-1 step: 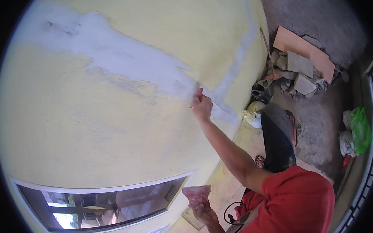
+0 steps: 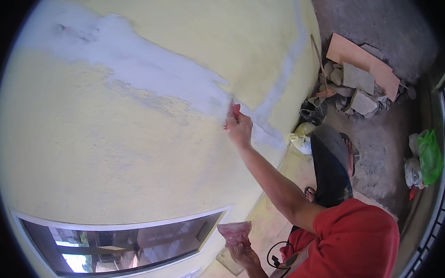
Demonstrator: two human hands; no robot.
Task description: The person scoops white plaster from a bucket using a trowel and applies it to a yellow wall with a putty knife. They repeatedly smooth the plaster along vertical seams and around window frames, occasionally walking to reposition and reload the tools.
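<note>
My right hand (image 2: 239,131) is raised to the pale yellow wall (image 2: 135,176), its fingers closed round a red-handled putty knife (image 2: 235,109). The knife lies at a broad band of whitish putty (image 2: 156,68); its blade is blurred and hard to make out. Lower down, my left hand (image 2: 244,254) grips the narrow lower part of a red putty spreader (image 2: 234,230). White smears cover this flared piece, and its wide edge points up, apart from the wall.
Below the putty band is a white-framed window (image 2: 138,245). Broken concrete slabs (image 2: 360,82), an orange-pink board (image 2: 362,60) and a broom (image 2: 323,86) lie at the far right. Bags stand by the wall's foot, and a green bag (image 2: 430,156) by the right edge.
My right hand and the putty knife have shifted slightly left along the wall. The left hand and its spreader stay almost where they were.
</note>
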